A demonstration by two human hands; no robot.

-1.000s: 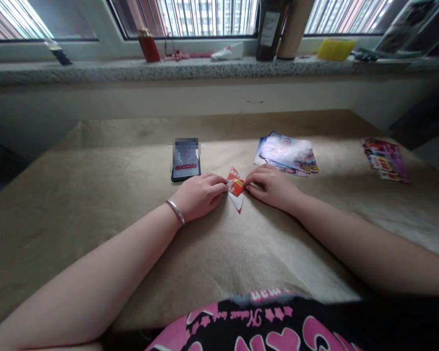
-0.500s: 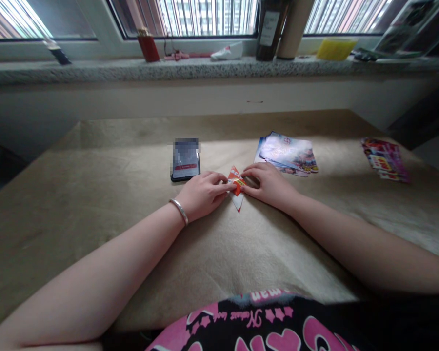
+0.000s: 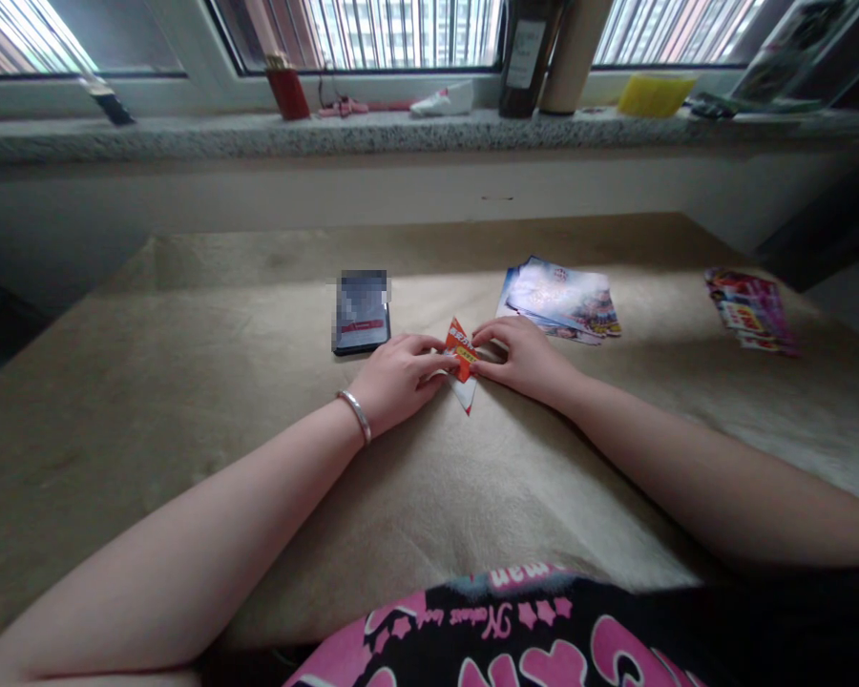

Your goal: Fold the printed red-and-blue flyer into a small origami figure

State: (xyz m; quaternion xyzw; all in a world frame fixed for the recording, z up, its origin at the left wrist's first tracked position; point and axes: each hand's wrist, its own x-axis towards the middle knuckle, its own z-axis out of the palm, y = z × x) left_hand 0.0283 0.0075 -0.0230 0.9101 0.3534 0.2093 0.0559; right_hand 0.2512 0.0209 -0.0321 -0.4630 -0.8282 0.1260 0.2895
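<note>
Between my hands lies a small folded piece of paper (image 3: 465, 363), orange with print on its upper part and white toward its lower tip. It has a narrow diamond shape with pointed ends. My left hand (image 3: 401, 380), with a silver bangle at the wrist, pinches its left edge, the fingertips resting on the orange part. On the opposite edge my right hand (image 3: 522, 358) holds it between thumb and forefinger. Just behind my left hand lies a phone (image 3: 362, 320) with its screen lit and partly blurred. A stack of printed sheets (image 3: 562, 296) sits behind my right hand.
A fanned bunch of colourful printed papers (image 3: 751, 310) lies at the table's right. Brown covering spreads over the table (image 3: 186, 382). Along the granite windowsill (image 3: 221, 141) stand a red lighter-like object (image 3: 287, 91), a dark bottle (image 3: 522, 62) and a yellow block (image 3: 656, 95).
The fingers of my left hand have drawn back slightly to the left, baring more of the orange print. Both hands stay on the folded paper.
</note>
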